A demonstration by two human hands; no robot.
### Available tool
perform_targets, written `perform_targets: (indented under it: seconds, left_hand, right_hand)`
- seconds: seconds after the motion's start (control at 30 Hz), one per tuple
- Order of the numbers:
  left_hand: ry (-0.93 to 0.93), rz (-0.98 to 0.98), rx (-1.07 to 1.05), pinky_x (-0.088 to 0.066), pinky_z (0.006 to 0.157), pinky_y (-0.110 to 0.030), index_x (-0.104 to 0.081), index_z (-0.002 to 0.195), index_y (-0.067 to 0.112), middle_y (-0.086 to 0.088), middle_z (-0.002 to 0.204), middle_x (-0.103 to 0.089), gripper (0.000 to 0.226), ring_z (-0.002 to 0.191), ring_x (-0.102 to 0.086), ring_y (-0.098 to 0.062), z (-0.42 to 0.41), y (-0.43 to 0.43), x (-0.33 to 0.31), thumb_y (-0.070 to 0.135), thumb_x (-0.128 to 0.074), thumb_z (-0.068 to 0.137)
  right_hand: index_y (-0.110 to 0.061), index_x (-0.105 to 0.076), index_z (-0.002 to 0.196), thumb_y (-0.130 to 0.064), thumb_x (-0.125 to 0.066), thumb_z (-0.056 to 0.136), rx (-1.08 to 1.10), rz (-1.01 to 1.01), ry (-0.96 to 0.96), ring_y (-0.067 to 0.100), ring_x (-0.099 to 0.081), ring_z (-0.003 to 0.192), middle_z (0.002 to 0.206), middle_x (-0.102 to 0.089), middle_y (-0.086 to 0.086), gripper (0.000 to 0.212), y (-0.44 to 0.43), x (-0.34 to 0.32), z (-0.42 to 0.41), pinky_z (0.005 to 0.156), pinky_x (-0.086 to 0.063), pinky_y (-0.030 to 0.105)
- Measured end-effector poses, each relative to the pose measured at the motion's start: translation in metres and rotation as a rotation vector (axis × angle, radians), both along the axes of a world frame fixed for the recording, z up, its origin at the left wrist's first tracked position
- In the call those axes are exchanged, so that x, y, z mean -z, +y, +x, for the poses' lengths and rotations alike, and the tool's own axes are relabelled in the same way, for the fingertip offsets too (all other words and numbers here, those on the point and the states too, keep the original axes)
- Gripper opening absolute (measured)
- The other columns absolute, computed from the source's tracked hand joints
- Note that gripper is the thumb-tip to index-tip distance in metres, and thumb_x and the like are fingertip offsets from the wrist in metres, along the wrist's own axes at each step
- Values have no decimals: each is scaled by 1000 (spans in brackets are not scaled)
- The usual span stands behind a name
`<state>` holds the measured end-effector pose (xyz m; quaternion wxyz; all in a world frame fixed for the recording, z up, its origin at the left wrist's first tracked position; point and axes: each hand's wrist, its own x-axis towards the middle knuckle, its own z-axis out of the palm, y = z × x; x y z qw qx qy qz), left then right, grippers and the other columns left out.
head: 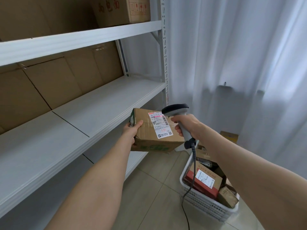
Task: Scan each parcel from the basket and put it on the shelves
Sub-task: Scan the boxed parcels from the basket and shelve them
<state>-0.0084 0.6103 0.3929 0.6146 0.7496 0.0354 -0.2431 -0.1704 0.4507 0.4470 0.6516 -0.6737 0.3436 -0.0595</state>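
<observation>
My left hand (132,131) grips the left side of a brown cardboard parcel (149,138) with a white shipping label (160,125), held in the air beside the shelf. My right hand (186,125) holds the handle of a grey barcode scanner (177,112), whose head points at the label. A red scan line lies across the label's top barcode. A white perforated basket (204,205) on the floor at lower right contains several more parcels, among them a red-and-brown box (203,183).
The white metal shelves (93,105) fill the left side; the middle shelf is lined with flat cardboard at its back. A cardboard box (123,10) stands on the upper shelf. White curtains (232,55) hang on the right. The scanner's cable (191,188) drops over the basket to the tiled floor.
</observation>
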Motion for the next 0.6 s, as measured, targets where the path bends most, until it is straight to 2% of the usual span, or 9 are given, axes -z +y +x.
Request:
perform_targets:
  seconds: [0.4, 0.5, 0.6]
  left_hand:
    - [-7, -9, -10, -48, 75, -44, -47, 133, 19, -7, 109, -59, 65, 95, -56, -29, -17, -5, -14, 47, -71, 80]
    - [-16, -11, -14, -48, 70, -41, -48, 132, 19, -5, 102, -59, 62, 89, -56, -27, -20, -4, -17, 47, -71, 81]
    - [-16, 0, -20, -47, 72, -44, -47, 132, 19, -6, 105, -58, 63, 92, -56, -28, -22, -2, -17, 47, -71, 80]
  right_hand:
    - [-8, -59, 90, -19, -60, 93, -18, -19, -9, 12, -48, 42, 58, -56, 6, 12, -5, -16, -15, 44, -45, 20]
    - [-8, -58, 89, -19, -59, 94, -25, -27, -9, 12, -47, 44, 58, -55, 5, 12, -6, -19, -17, 45, -45, 21]
    - [-9, -58, 87, -20, -60, 93, -41, -28, -9, 12, -46, 46, 60, -54, 5, 13, -7, -21, -20, 47, -45, 21]
